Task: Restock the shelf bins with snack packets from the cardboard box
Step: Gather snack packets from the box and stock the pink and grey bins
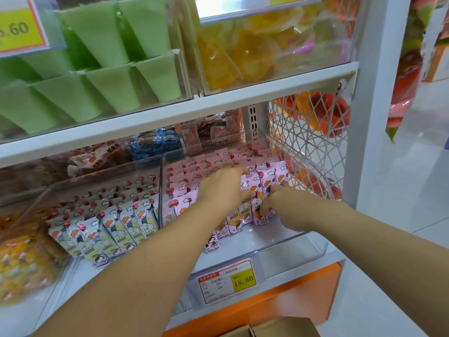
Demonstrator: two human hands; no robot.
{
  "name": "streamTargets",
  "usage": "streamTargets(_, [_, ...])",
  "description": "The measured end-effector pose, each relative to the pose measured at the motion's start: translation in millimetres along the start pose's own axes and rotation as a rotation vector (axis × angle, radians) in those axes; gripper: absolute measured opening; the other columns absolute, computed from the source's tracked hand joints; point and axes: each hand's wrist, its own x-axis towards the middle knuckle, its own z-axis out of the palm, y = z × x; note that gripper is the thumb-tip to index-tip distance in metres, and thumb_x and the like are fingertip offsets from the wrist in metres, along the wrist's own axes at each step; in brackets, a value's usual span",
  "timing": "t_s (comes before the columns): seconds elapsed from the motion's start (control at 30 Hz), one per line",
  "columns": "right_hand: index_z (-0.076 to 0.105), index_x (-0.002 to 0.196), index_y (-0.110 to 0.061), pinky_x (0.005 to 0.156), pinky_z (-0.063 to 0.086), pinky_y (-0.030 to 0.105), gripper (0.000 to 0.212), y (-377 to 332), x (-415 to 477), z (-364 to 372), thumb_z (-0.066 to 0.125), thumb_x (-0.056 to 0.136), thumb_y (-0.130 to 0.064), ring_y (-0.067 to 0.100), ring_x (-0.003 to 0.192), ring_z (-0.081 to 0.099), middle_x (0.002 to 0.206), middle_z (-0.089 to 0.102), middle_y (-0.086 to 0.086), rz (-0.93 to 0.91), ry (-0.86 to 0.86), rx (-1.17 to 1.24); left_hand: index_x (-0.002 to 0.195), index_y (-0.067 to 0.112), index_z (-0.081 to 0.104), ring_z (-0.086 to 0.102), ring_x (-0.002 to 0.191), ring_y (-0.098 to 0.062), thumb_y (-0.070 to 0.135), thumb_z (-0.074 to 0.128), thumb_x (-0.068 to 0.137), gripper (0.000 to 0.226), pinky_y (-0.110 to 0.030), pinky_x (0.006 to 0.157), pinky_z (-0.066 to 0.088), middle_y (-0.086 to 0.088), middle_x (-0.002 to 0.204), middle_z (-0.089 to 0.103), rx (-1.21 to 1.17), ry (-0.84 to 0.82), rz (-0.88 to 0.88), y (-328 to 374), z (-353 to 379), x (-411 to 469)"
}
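Observation:
Rows of pink snack packets stand in a clear plastic bin on the lower shelf. My left hand lies palm down on the middle rows, its straight fingers pressing on the packet tops. Just to the right, my right hand curls its fingers round a few pink packets in the front row. Part of the bin floor at the front right is bare. The flaps of the cardboard box show at the bottom edge, below the shelf.
A neighbouring clear bin holds white-and-green packets; yellow packets lie further left. A price tag reading 15.80 hangs on the bin front. Green cups and yellow jellies fill the shelf above. A white lattice panel closes the right side.

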Motion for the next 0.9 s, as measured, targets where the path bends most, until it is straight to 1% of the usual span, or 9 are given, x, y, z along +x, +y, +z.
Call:
streamTargets(0.17, [0.05,0.136,-0.022,0.094,0.046,0.037,0.058,-4,3,0,0.035,0.089,0.009,0.032,0.117,0.05,0.132,0.045,0.011,-0.028,-0.047,-0.039,0.113,0.033,0.057,0.05,0.118,-0.023,0.038,0.065,0.087,0.028,-0.036,0.085,0.043,0.003,0.135,0.051,-0.092,0.019,-0.022,1,-2,0])
streamTargets(0.33, [0.045,0.14,-0.027,0.098,0.044,0.037,0.058,-5,2,2,0.037,0.091,0.004,0.029,0.121,0.047,0.135,0.04,0.008,0.011,-0.052,0.018,0.114,0.031,0.056,0.049,0.118,-0.023,0.036,0.067,0.086,0.03,-0.036,0.086,0.043,0.001,0.136,0.048,-0.1,0.018,-0.02,2,-3,1])
streamTargets(0.4, [0.052,0.135,-0.026,0.093,0.047,0.038,0.058,-4,0,-2,0.039,0.088,0.007,0.029,0.114,0.05,0.129,0.046,0.01,0.031,0.014,0.06,0.12,0.029,0.053,0.048,0.117,-0.024,0.037,0.067,0.085,0.038,-0.037,0.084,0.043,-0.001,0.133,0.045,-0.065,0.027,-0.02,2,-3,0])
streamTargets(0.5, [0.059,0.122,-0.018,0.081,0.049,0.035,0.044,-4,-3,-12,0.045,0.087,0.004,0.027,0.101,0.053,0.12,0.047,0.011,0.093,0.236,0.063,0.122,0.022,0.048,0.044,0.119,-0.026,0.042,0.07,0.081,0.051,-0.037,0.085,0.043,-0.003,0.127,0.046,0.077,0.132,-0.019,3,0,-3])
streamTargets(0.57, [0.054,0.121,-0.015,0.069,0.041,0.032,0.038,-7,-4,-16,0.047,0.087,0.002,0.026,0.098,0.046,0.119,0.041,0.01,0.146,0.383,0.065,0.12,0.019,0.046,0.047,0.115,-0.025,0.046,0.071,0.079,0.054,-0.033,0.081,0.04,-0.003,0.122,0.05,0.158,0.194,-0.004,2,0,-3])
streamTargets(0.6, [0.051,0.122,-0.013,0.068,0.036,0.032,0.038,-9,-5,-17,0.047,0.087,0.003,0.026,0.101,0.042,0.119,0.038,0.01,0.161,0.424,0.072,0.12,0.018,0.046,0.05,0.111,-0.025,0.046,0.071,0.079,0.055,-0.032,0.078,0.038,-0.003,0.12,0.051,0.154,0.193,-0.001,2,1,-2])
streamTargets(0.7, [0.041,0.127,-0.012,0.069,0.032,0.03,0.048,-10,-4,-13,0.047,0.083,0.008,0.028,0.113,0.037,0.125,0.032,0.011,0.152,0.444,0.055,0.12,0.016,0.045,0.055,0.103,-0.026,0.043,0.072,0.08,0.056,-0.032,0.073,0.038,-0.004,0.118,0.052,0.057,0.142,-0.022,2,2,-1])
streamTargets(0.83, [0.038,0.129,-0.012,0.066,0.032,0.028,0.057,-6,-4,-10,0.049,0.079,0.012,0.028,0.107,0.047,0.129,0.033,0.009,0.126,0.396,0.076,0.123,0.012,0.045,0.057,0.102,-0.03,0.041,0.071,0.08,0.058,-0.036,0.075,0.044,-0.008,0.12,0.053,0.075,0.129,-0.025,3,5,0])
streamTargets(0.9, [0.038,0.133,-0.011,0.068,0.037,0.028,0.059,-5,-5,-12,0.048,0.08,0.013,0.029,0.108,0.051,0.133,0.032,0.01,0.125,0.352,0.097,0.126,0.014,0.045,0.057,0.105,-0.029,0.042,0.071,0.081,0.059,-0.036,0.077,0.044,-0.007,0.124,0.052,0.088,0.103,-0.019,3,3,-2])
